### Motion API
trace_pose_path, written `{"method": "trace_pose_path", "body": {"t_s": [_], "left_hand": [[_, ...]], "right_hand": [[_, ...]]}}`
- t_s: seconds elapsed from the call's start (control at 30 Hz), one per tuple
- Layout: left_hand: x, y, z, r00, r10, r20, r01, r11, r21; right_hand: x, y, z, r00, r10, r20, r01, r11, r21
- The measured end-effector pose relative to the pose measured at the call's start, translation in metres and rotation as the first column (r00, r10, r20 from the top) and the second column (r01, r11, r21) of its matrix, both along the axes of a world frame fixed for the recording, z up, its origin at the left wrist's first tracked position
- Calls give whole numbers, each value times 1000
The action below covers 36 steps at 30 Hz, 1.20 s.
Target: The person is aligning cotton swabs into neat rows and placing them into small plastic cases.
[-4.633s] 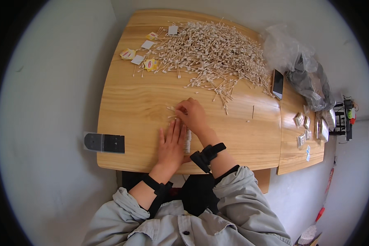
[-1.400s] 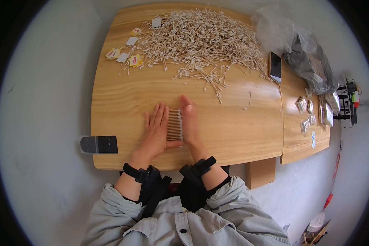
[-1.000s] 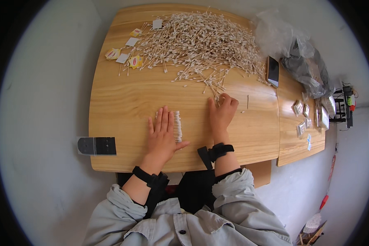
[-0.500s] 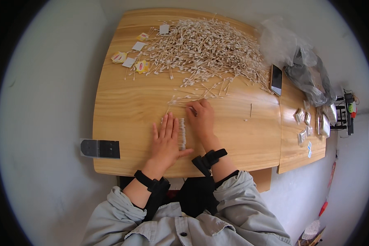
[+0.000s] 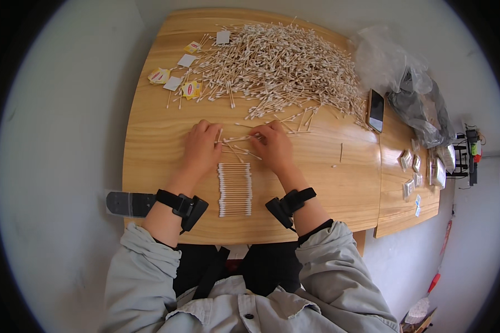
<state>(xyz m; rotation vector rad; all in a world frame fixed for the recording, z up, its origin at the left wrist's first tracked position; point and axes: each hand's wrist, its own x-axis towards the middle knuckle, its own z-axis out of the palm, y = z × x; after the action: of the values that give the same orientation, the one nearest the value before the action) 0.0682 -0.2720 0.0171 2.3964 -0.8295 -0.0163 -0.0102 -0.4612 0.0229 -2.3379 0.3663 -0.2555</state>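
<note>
Gathering a few loose cotton swabs (image 5: 240, 139) between the curled fingers of left hand (image 5: 201, 149) and right hand (image 5: 273, 145), above one short neat row (image 5: 235, 188), while the big pile (image 5: 283, 66) waits unsorted.

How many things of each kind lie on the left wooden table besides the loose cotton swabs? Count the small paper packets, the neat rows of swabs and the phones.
Small paper packets: 6
Neat row of swabs: 1
Phone: 1
Total: 8
</note>
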Motion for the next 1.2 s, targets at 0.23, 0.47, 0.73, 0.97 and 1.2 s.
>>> {"method": "trace_pose_path", "body": {"t_s": [0.23,0.47,0.73,0.97,1.2], "left_hand": [[12,4,10,995,31,-95,-34,999,-37],[25,16,3,991,132,26,-133,990,47],[3,46,18,985,59,-163,-65,997,-28],[-23,6,20,961,-269,59,271,962,-43],[-32,-17,28,959,-221,176,202,972,121]], "right_hand": [[-4,-10,4,998,-59,0,59,998,32],[-9,24,12,974,-213,74,208,976,65],[-7,18,-2,999,11,45,-14,998,64],[-3,18,-2,998,-13,64,12,1000,24],[-14,4,-6,974,-109,197,70,979,193]]}}
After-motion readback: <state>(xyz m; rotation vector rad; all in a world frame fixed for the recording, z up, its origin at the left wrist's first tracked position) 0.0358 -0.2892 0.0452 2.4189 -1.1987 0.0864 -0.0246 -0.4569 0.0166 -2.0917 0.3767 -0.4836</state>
